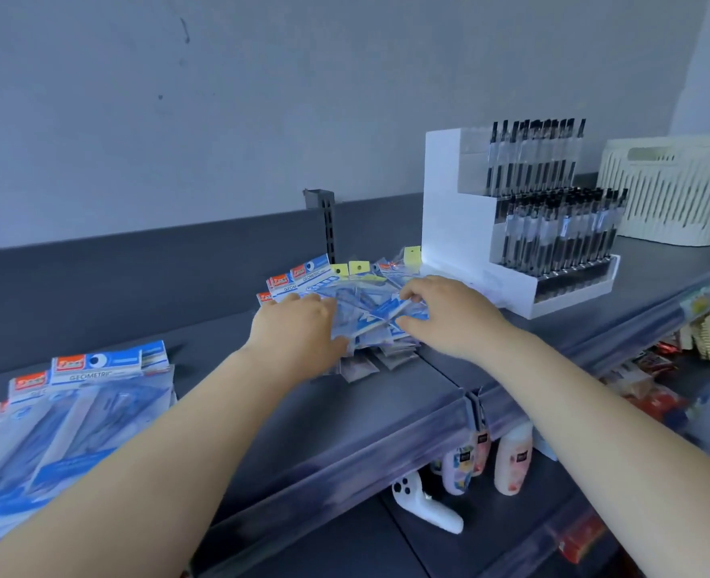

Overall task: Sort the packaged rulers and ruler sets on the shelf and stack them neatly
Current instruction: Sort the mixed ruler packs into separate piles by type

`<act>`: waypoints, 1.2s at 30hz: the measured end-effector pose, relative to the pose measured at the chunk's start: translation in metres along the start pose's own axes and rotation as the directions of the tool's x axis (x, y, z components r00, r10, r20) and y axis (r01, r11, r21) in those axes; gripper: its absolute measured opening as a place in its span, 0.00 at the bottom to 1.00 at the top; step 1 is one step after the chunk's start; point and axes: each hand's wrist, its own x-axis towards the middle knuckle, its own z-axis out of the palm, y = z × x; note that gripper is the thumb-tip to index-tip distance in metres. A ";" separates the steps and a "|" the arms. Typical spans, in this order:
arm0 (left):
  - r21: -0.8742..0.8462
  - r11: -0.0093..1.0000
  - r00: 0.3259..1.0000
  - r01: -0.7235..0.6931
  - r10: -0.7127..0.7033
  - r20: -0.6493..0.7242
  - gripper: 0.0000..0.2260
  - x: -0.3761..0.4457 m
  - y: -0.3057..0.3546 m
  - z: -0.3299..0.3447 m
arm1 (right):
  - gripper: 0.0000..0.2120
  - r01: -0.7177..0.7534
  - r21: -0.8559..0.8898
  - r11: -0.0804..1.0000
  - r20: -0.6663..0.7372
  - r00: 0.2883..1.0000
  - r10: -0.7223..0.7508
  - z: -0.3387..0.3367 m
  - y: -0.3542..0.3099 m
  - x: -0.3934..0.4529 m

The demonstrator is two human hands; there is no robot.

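- A dark grey metal shelf (386, 406) is seen running left to right, backed by a low dark panel and a pale, scuffed wall (220, 98); a slotted upright (327, 227) stands at the panel.
- A loose, fanned pile (366, 310) of clear plastic ruler packs with blue-and-white cards and red logos is spread mid-shelf (a few yellow hang tabs are seen at its far edge).
- The left hand (299, 331) is laid on the pile's left side, fingers bent over the packs; whether any pack is gripped cannot be told.
- The right hand (449, 314) is set on the pile's right side, thumb and fingers closed on the edge of a pack.
- A second stack (73, 410) of flat, glossy packs marked "GEOMETRIC" is laid at the shelf's left end, well apart from the pile and partly hidden by the left forearm.
- A white stepped pen stand (512, 227), filled with upright black pens, is placed just beside the pile on its right.
- A cream slatted basket (674, 189) is set behind the stand, at the far right.
- Below the shelf, bottles (512, 460) and a white controller (424, 506) are seen on a lower level; red packets at the right are blurred.
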 end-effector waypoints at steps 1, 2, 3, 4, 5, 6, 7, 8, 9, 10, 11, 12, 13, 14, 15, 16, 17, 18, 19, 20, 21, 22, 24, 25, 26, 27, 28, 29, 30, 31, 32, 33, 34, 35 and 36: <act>-0.009 1.000 1.000 0.024 -0.024 0.012 0.19 0.002 -0.002 0.002 | 0.16 0.019 0.012 1.000 0.009 1.000 -0.019 0.002 0.002 0.008; -0.024 0.999 0.999 0.047 -0.047 0.024 0.19 0.004 -0.004 0.003 | 0.17 0.035 0.027 0.999 0.022 0.999 -0.035 0.004 0.003 0.016; -0.039 0.997 0.997 0.068 -0.067 0.031 0.19 0.006 -0.005 0.004 | 0.17 0.049 0.040 0.998 0.040 0.998 -0.051 0.005 0.005 0.024; -0.046 0.995 0.996 0.085 -0.084 0.037 0.19 0.008 -0.005 0.005 | 0.17 0.065 0.048 0.997 0.059 0.996 -0.068 0.007 0.007 0.032; -0.045 0.994 0.994 0.099 -0.097 0.043 0.18 0.011 -0.004 0.006 | 0.18 0.082 0.047 0.996 0.077 0.993 -0.086 0.009 0.009 0.039; -0.045 0.992 0.992 0.114 -0.112 0.053 0.18 0.014 -0.003 0.007 | 0.18 0.098 0.043 0.994 0.092 0.990 -0.102 0.010 0.011 0.046; -0.053 0.989 0.989 0.136 -0.132 0.064 0.18 0.017 -0.002 0.008 | 0.18 0.111 0.039 0.993 0.108 0.988 -0.115 0.012 0.014 0.052; -0.066 0.985 0.985 0.160 -0.155 0.076 0.17 0.021 0.000 0.009 | 0.18 0.121 0.040 0.992 0.124 0.984 -0.125 0.013 0.017 0.059; -0.074 0.980 0.980 0.184 -0.177 0.087 0.17 0.025 0.002 0.011 | 0.19 0.126 0.043 0.991 0.141 0.981 -0.131 0.014 0.019 0.065; -0.077 0.976 0.976 0.202 -0.194 0.095 0.17 0.029 0.003 0.013 | 0.20 0.126 0.049 0.991 0.158 0.979 -0.132 0.015 0.021 0.072; -0.080 0.973 0.973 0.217 -0.208 0.104 0.17 0.033 0.003 0.015 | 0.22 0.121 0.055 0.991 0.173 0.976 -0.129 0.016 0.023 0.077; -0.094 0.969 0.969 0.230 -0.219 0.114 0.17 0.038 0.003 0.017 | 0.23 0.113 0.063 0.992 0.189 0.974 -0.123 0.018 0.025 0.083; -0.122 0.961 0.964 0.248 -0.233 0.125 0.18 0.041 0.002 0.019 | 0.25 0.099 0.079 0.992 0.208 0.972 -0.114 0.021 0.027 0.088; -0.160 0.948 0.957 0.274 -0.254 0.137 0.18 0.043 0.000 0.021 | 0.28 0.081 0.102 0.991 0.232 0.967 -0.103 0.024 0.029 0.092; -0.195 0.933 0.949 0.303 -0.277 0.148 0.19 0.045 -0.003 0.022 | 0.30 0.060 0.130 0.990 0.258 0.962 -0.093 0.028 0.030 0.094; -0.220 0.919 0.942 0.328 -0.299 0.155 0.20 0.045 -0.005 0.022 | 0.33 0.036 0.165 0.986 0.277 0.957 -0.082 0.031 0.032 0.096; -0.235 0.909 0.936 0.345 -0.314 0.159 0.21 0.045 -0.008 0.023 | 0.35 0.010 0.208 0.978 0.283 0.957 -0.070 0.034 0.034 0.098; -0.252 0.899 0.931 0.358 -0.326 0.163 0.22 0.045 -0.012 0.024 | 0.37 -0.015 0.257 0.966 0.276 0.959 -0.059 0.036 0.037 0.100; -0.278 0.884 0.924 0.377 -0.339 0.176 0.22 0.044 -0.015 0.024 | 0.38 -0.037 0.305 0.951 0.267 0.963 -0.048 0.036 0.040 0.102; -0.316 0.861 0.916 0.399 -0.353 0.192 0.22 0.044 -0.018 0.025 | 0.38 -0.055 0.350 0.935 0.257 0.966 -0.039 0.036 0.042 0.104; -0.360 0.832 0.905 0.423 -0.369 0.212 0.23 0.043 -0.023 0.025 | 0.37 -0.068 0.387 0.919 0.247 0.969 -0.033 0.035 0.045 0.105; -0.395 0.805 0.896 0.442 -0.383 0.224 0.22 0.043 -0.027 0.025 | 0.36 -0.078 0.421 0.904 0.234 0.972 -0.025 0.035 0.047 0.106; -0.439 0.772 0.888 0.459 -0.406 0.214 0.16 0.043 -0.037 0.024 | 0.29 -0.093 0.493 0.865 0.189 0.982 -0.002 0.032 0.049 0.105; -0.456 0.762 0.887 0.460 -0.417 0.198 0.11 0.041 -0.041 0.023 | 0.23 -0.087 0.530 0.844 0.162 0.987 0.001 0.030 0.049 0.105; -0.477 0.745 0.882 0.467 -0.434 0.185 0.05 0.040 -0.045 0.021 | 0.17 -0.071 0.559 0.826 0.133 0.991 -0.005 0.028 0.049 0.105; -0.512 0.716 0.874 0.475 -0.454 0.175 0.04 0.039 -0.048 0.020 | 0.12 -0.051 0.582 0.812 0.105 0.994 -0.013 0.027 0.050 0.105; -0.558 0.673 0.863 0.485 -0.471 0.182 0.07 0.038 -0.051 0.020 | 0.09 -0.036 0.610 0.792 0.076 0.997 -0.013 0.026 0.051 0.105; -0.617 0.611 0.849 0.496 -0.489 0.198 0.09 0.036 -0.053 0.019 | 0.08 -0.032 0.652 0.758 0.049 0.999 0.000 0.026 0.052 0.105; -0.685 0.527 0.832 0.502 -0.511 0.217 0.09 0.035 -0.054 0.017 | 0.08 -0.040 0.709 0.704 0.034 0.999 0.023 0.025 0.052 0.105; -0.754 0.431 0.816 0.496 -0.528 0.235 0.07 0.034 -0.054 0.014 | 0.10 -0.058 0.773 0.632 0.037 0.998 0.047 0.024 0.052 0.105; -0.813 0.331 0.800 0.479 -0.546 0.249 0.07 0.033 -0.053 0.011 | 0.11 -0.085 0.839 0.538 0.060 0.996 0.064 0.022 0.052 0.104; -0.860 0.235 0.783 0.453 -0.566 0.257 0.08 0.032 -0.052 0.007 | 0.11 -0.122 0.898 0.423 0.102 0.992 0.070 0.020 0.051 0.103; -0.896 0.147 0.767 0.420 -0.585 0.263 0.10 0.031 -0.050 0.002 | 0.10 -0.167 0.937 0.306 0.155 0.986 0.064 0.017 0.050 0.102; -0.920 0.071 0.753 0.385 -0.600 0.269 0.12 0.029 -0.049 -0.004 | 0.09 -0.211 0.957 0.200 0.206 0.977 0.047 0.014 0.048 0.101; -0.936 0.006 0.746 0.352 -0.605 0.276 0.12 0.027 -0.049 -0.009 | 0.09 -0.246 0.963 0.114 0.245 0.969 0.025 0.011 0.046 0.100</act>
